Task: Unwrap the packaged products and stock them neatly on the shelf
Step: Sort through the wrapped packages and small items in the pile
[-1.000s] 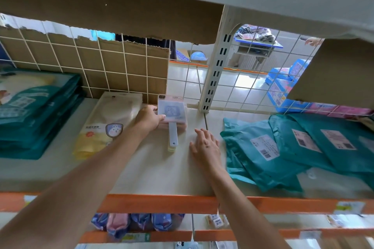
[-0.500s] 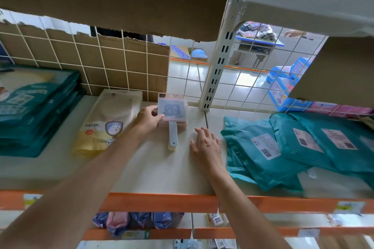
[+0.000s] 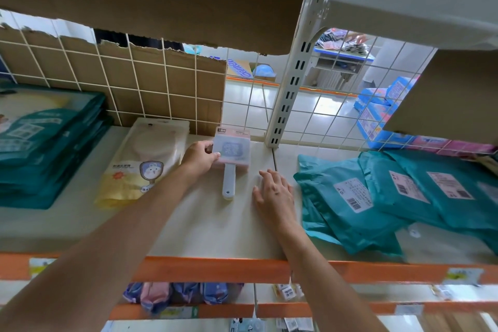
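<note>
Handled product (image 3: pixel 232 152) unmoved near the back edge of the shelf (image 3: pixel 210 229), handle toward the front edge, left hand (image 3: pixel 200 158) still gripping its left side, right hand (image 3: pixel 273 191) still flat on the shelf just beside it, fingers straight, holding nothing.

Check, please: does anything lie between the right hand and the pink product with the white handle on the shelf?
Nothing visible does. The right hand lies flat on the shelf, to the right of the pink product and apart from its handle, with only bare shelf between them. The left hand holds the product's head from the other side.
</note>
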The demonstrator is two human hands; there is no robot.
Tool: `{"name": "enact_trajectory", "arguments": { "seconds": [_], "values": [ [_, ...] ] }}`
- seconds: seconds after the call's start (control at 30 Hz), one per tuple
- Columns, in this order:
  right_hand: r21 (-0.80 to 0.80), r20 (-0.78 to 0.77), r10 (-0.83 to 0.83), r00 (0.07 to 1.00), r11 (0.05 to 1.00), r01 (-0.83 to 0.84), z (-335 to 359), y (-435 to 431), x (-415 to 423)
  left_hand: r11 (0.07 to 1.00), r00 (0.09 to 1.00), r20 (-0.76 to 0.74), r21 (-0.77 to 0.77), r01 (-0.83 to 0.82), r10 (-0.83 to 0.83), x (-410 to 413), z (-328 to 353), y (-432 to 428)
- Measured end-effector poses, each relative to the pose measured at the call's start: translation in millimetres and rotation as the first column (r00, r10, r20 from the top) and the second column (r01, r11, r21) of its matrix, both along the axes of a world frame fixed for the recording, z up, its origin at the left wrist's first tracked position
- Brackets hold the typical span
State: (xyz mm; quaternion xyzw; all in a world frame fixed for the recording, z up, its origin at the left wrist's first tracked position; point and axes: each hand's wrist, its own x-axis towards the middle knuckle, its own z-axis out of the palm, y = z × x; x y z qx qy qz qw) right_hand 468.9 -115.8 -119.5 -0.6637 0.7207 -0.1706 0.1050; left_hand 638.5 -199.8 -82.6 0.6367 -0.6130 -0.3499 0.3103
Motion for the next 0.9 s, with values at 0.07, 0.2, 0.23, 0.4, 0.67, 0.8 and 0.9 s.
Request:
{"name": "enact_trajectory", "arguments": {
  "seconds": [0.07, 0.2, 0.23, 0.4, 0.67, 0.8, 0.9],
  "values": [
    [0.002, -0.005, -0.001, 1.0, 1.0, 0.001, 0.2, -0.2, -0.2, 1.0, 1.0, -0.001, 0.007, -0.007, 0.007, -1.0, 0.3, -0.2],
    [0.001, -0.004, -0.002, 1.0, 1.0, 0.002, 0.5, -0.5, -0.1, 1.0, 0.999, 0.021, 0.005, -0.028, 0.028, -3.6, 1.7, 1.5],
    [0.0, -0.004, -0.002, 1.0, 1.0, 0.002, 0.7, -0.2, -0.2, 0.999, 0.998, 0.048, -0.004, -0.039, 0.039, -3.5, 1.7, 2.0],
    [-0.006, 0.0, -0.008, 1.0, 1.0, 0.008, 1.1, 0.1, 0.5, 0.995, 0.996, 0.007, -0.031, 0.093, -0.093, 0.4, -3.2, 13.3],
    [-0.01, 0.003, -0.015, 1.0, 1.0, 0.015, 4.9, 2.9, 3.0, 0.991, 0.991, -0.02, -0.026, 0.129, -0.13, -7.1, -19.4, 21.8],
    [0.003, 0.005, -0.013, 1.0, 1.0, 0.013, 11.0, 5.1, 4.8, 0.993, 0.993, -0.034, -0.041, 0.113, -0.114, -9.2, -16.0, 22.3],
    [-0.05, -0.042, -0.005, 0.999, 0.999, 0.003, 20.4, 10.4, 5.4, 0.99, 0.992, 0.069, -0.09, 0.112, -0.106, -12.5, -8.6, 24.8]
  ]
}}
